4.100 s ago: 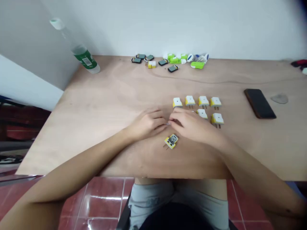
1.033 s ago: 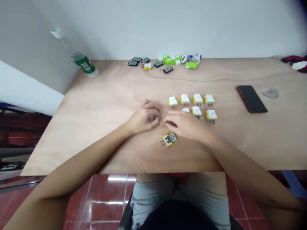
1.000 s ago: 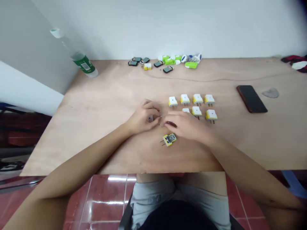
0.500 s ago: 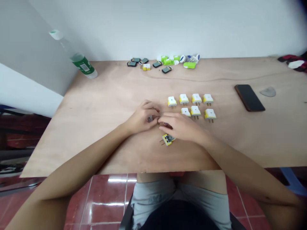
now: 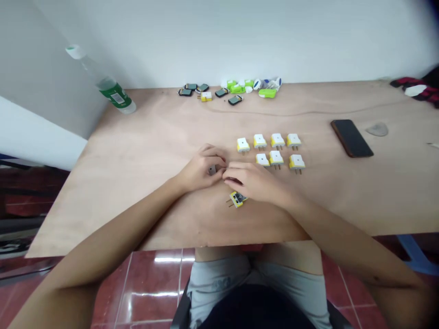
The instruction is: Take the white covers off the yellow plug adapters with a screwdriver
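Handwork at a plywood bench (image 5: 137, 205): the left hand (image 5: 200, 169) curls its fingers (image 5: 214, 153) around a small grey piece (image 5: 211, 170), clamped against the thumb, while the fingertips (image 5: 228, 172) of the right hand (image 5: 255, 180) come together over a dark piece (image 5: 233, 180), their exact grip hidden. An open-backed yellow plug (image 5: 237, 199) lies just below the right hand, its prongs pointing left and its insides showing. Seven closed white-and-yellow plugs (image 5: 276, 158) stand in two rows to the right. Along the far edge sit a cluster of dark and green plug parts (image 5: 236, 89); a black phone (image 5: 351, 138) lies to the right. The step in hand appears to be fine work on these small pieces, and the next move seems to call for a steady pinch beside the open plug.
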`<state>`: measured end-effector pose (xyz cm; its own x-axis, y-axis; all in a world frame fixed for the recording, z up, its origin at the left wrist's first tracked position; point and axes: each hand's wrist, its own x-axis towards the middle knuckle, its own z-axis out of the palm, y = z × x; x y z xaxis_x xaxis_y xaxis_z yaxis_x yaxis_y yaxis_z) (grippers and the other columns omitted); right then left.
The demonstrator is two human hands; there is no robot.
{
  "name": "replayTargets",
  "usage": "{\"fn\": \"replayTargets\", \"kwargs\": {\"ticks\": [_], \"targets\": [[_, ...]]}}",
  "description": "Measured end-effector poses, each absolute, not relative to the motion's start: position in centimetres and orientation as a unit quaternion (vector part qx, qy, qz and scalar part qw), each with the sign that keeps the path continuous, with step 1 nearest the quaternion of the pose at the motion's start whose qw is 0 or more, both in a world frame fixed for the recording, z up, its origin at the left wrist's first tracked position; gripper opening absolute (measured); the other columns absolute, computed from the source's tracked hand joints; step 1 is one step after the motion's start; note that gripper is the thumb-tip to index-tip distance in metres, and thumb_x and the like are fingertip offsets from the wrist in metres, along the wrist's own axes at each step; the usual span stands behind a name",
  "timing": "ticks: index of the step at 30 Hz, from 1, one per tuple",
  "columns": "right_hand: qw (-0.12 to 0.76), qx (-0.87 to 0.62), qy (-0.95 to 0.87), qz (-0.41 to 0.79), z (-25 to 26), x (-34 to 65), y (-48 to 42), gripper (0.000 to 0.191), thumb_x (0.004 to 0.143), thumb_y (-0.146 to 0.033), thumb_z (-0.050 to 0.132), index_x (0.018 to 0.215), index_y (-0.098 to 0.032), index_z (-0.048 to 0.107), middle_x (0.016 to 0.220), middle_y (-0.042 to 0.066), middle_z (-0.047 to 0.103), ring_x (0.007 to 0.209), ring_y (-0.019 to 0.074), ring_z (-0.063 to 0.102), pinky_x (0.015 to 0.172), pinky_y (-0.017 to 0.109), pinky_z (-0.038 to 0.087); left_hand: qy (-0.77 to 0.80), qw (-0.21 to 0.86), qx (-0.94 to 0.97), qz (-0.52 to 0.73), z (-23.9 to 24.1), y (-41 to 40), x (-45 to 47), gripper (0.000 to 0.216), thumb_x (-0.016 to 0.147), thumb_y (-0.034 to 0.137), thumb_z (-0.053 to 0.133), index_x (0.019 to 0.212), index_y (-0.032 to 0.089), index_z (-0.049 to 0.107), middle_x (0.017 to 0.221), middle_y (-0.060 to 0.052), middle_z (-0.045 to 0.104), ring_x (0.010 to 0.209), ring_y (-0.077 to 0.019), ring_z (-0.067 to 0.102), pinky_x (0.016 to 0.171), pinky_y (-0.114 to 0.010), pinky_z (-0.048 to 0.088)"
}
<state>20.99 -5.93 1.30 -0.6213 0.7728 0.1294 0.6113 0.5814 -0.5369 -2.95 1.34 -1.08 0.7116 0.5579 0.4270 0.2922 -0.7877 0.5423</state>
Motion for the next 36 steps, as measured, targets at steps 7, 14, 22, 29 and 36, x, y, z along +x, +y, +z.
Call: {"fn": "replayTargets", "kwargs": {"ticks": [7,14,22,29,36], "targets": [[0.259,-0.469,-0.813,0.227,5.0,22.1,-8.2,0.021,0.116,-0.025,0.063,0.108,-0.023,0.082,0.102,0.004,0.081,0.091,0.022,0.073,0.086,0.036,0.051,0.235,0.236,0.89,0.31,-0.7,1.5,-3.1,0.023,0.095,0.018,0.065,0.11,0.024,0.083,0.115,-0.009,0.087,0.113,-0.0298,0.078,0.112,-0.054,0.059],[0.246,-0.513,-0.794,0.214,3.2,21.5,-13.7,0.028,0.11,-0.035,0.079,0.135,-0.025,0.076,0.142,0.014,0.07,0.131,0.033,0.071,0.116,0.048,0.058,0.254,0.247,0.88,0.315,-1.0,2.1,-3.4,0.028,0.096,0.02,0.062,0.115,0.023,0.083,0.118,-0.009,0.087,0.117,-0.0313,0.077,0.112,-0.053,0.061],[0.239,-0.561,-0.774,0.168,0.8,21.9,-15.7,0.015,0.116,-0.031,0.066,0.123,-0.025,0.078,0.127,0.014,0.073,0.12,0.0341,0.064,0.111,0.054,0.058,0.193,0.245,0.913,0.265,-0.1,5.1,-5.0,0.038,0.099,0.05,0.083,0.124,0.021,0.087,0.119,-0.016,0.082,0.104,-0.0302,0.079,0.095,-0.046,0.066],[0.22,-0.541,-0.797,0.153,1.8,22.4,-13.5,0.029,0.119,-0.022,0.053,0.128,-0.025,0.08,0.132,0.013,0.076,0.119,0.0341,0.059,0.113,0.054,0.054,0.167,0.297,0.905,0.253,0.4,5.1,-4.9,0.035,0.098,0.061,0.089,0.094,0.026,0.086,0.098,-0.009,0.086,0.092,-0.026,0.081,0.096,-0.045,0.065],[0.183,-0.527,-0.822,0.114,2.3,21.5,-10.0,0.036,0.117,-0.014,0.049,0.133,-0.021,0.081,0.127,0.013,0.078,0.113,0.0344,0.055,0.111,0.053,0.051,0.155,0.277,0.905,0.284,-0.4,5.5,-5.0,0.025,0.098,0.051,0.089,0.105,0.026,0.087,0.114,-0.011,0.089,0.11,-0.0304,0.085,0.104,-0.048,0.066]]}}
